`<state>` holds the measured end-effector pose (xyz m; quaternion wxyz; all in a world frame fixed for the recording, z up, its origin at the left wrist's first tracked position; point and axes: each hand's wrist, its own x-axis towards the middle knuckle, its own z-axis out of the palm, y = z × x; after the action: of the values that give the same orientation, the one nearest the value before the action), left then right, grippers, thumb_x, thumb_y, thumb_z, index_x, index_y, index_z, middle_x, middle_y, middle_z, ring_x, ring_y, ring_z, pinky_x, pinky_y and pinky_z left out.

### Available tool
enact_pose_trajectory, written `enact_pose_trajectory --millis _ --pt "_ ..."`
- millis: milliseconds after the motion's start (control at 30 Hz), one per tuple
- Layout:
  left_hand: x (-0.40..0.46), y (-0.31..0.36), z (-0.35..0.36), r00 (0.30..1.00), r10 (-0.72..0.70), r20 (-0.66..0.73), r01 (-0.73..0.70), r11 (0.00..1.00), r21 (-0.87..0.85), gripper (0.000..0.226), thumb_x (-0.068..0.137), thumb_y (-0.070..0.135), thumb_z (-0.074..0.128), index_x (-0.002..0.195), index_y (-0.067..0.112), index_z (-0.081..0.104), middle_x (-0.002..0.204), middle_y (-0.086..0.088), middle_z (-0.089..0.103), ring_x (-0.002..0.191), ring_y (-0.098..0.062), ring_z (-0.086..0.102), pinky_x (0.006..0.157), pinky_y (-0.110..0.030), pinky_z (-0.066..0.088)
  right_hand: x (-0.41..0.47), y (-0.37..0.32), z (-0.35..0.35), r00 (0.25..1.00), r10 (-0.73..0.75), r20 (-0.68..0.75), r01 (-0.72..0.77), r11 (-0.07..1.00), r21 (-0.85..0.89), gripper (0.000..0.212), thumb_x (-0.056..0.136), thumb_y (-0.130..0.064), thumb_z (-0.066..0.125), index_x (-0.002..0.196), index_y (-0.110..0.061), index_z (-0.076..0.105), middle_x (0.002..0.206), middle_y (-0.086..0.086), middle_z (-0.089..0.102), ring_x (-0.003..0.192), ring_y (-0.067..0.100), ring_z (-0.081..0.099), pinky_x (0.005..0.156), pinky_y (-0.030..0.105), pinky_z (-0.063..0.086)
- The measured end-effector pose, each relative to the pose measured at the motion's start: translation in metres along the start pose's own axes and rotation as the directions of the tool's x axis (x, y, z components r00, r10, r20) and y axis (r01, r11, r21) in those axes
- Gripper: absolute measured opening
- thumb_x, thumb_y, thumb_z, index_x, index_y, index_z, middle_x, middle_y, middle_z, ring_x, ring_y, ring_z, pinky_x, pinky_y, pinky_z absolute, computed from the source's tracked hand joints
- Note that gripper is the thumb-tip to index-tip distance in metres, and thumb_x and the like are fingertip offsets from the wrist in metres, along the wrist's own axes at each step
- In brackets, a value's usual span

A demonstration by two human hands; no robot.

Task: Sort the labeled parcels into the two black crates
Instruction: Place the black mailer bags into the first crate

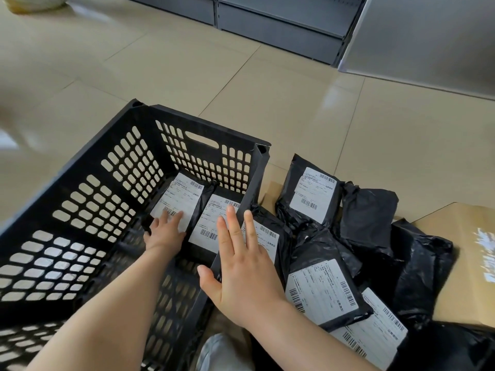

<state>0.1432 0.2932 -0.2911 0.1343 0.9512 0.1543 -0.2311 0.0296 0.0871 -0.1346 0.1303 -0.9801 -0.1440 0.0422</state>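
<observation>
- The left hand (166, 231) reached down into the crate (88, 210), fingers straight and flat on the white label of a parcel (178, 202) lying on the crate floor.
- The right hand (241, 266) hovered above the crate's right wall, fingers straight and spread, holding nothing.
- A second parcel (211, 223) lay just beside the first in the crate's far right corner, label up, partly hidden by the right hand.
- Outside the crate, right of its wall, a pile (329, 263) of black labelled parcels lay overlapping on the tiled floor (267, 76).
- A cardboard box (460, 250) sat at the pile's right edge.
- Grey shelving (281, 22) stood well beyond, against the far side.
</observation>
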Motion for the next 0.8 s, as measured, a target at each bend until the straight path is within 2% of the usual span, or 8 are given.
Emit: enact_pose_trajectory --millis 67,200,300,433,567,667,733,800 --pt "0.0 0.004 -0.003 1.0 -0.017 0.021 0.017 1.0 0.018 0.064 0.097 0.032 0.054 0.152 0.042 0.022 0.165 0.0 0.006 0.151 -0.029 0.005 0.118 -0.06 0.012 0.0 0.0 -0.003 1.0 0.003 0.016 -0.003 1.0 0.005 0.082 0.096 -0.06 0.029 0.157 -0.006 0.023 0.166 0.013 0.006 0.151 0.039 0.007 0.099 0.044 0.049" --pt "-0.003 0.007 -0.014 0.994 -0.044 0.103 0.041 0.999 0.032 0.067 0.095 0.025 0.049 0.154 0.04 0.022 0.166 0.0 0.005 0.151 -0.03 0.005 0.119 -0.06 0.009 0.001 0.001 -0.008 0.996 -0.026 0.089 0.024 0.999 0.027 0.083 0.097 -0.06 0.021 0.159 -0.008 0.002 0.165 0.009 -0.016 0.151 0.036 -0.015 0.107 0.045 0.041" --pt "-0.01 0.012 -0.028 0.995 -0.046 0.088 0.042 0.998 0.041 0.065 0.095 0.024 0.044 0.155 0.034 0.022 0.166 0.0 0.008 0.151 -0.029 0.008 0.12 -0.056 0.008 0.001 0.002 -0.012 0.991 -0.02 0.132 0.017 0.999 0.028 0.083 0.097 -0.061 0.019 0.158 -0.009 -0.004 0.163 0.008 -0.023 0.149 0.034 -0.022 0.113 0.046 0.033" --pt "-0.026 0.023 -0.053 1.0 0.001 0.027 0.0 1.0 -0.022 0.061 0.098 0.035 0.044 0.156 0.027 0.025 0.164 -0.004 0.018 0.148 -0.03 0.023 0.119 -0.046 0.022 0.001 0.002 -0.022 0.981 -0.017 0.195 0.012 0.999 0.03 0.084 0.099 -0.062 0.021 0.159 -0.011 -0.005 0.163 0.006 -0.025 0.15 0.032 -0.022 0.116 0.045 0.03" --pt "-0.047 0.042 -0.078 0.997 0.083 -0.003 -0.082 0.978 -0.19 0.061 0.098 0.036 0.048 0.154 0.019 0.029 0.16 -0.008 0.029 0.144 -0.028 0.033 0.115 -0.041 0.032 0.004 0.005 -0.039 0.964 -0.024 0.266 -0.016 0.989 0.144 0.081 0.1 -0.061 0.031 0.16 -0.015 0.003 0.165 0.0 -0.02 0.151 0.024 -0.021 0.122 0.044 0.012" --pt "-0.066 0.06 -0.097 0.996 0.086 -0.005 -0.085 0.974 -0.211 0.06 0.097 0.033 0.049 0.153 0.017 0.031 0.157 -0.011 0.035 0.138 -0.03 0.041 0.108 -0.038 0.038 -0.003 0.008 -0.047 0.965 -0.061 0.257 0.022 0.988 0.152 0.078 0.1 -0.059 0.034 0.159 -0.016 0.01 0.167 0.003 -0.013 0.152 0.022 -0.018 0.122 0.046 -0.003" --pt "-0.081 0.076 -0.11 0.997 0.079 -0.013 -0.079 0.969 -0.235 0.059 0.098 0.031 0.048 0.153 0.016 0.031 0.155 -0.012 0.037 0.134 -0.03 0.045 0.103 -0.035 0.039 -0.013 0.013 -0.055 0.968 -0.09 0.234 0.07 0.993 0.095 0.077 0.1 -0.059 0.036 0.159 -0.017 0.01 0.167 0.005 -0.01 0.152 0.023 -0.016 0.123 0.049 -0.003" --pt "-0.097 0.092 -0.121 0.995 0.087 -0.045 -0.096 0.956 -0.276 0.058 0.099 0.03 0.047 0.153 0.016 0.032 0.152 -0.013 0.04 0.118 -0.026 0.053 0.093 -0.033 0.041 -0.022 0.02 -0.066 0.974 -0.081 0.213 0.062 0.994 0.092 0.077 0.099 -0.058 0.038 0.159 -0.017 0.01 0.167 0.006 -0.007 0.152 0.023 -0.015 0.123 0.048 -0.005"
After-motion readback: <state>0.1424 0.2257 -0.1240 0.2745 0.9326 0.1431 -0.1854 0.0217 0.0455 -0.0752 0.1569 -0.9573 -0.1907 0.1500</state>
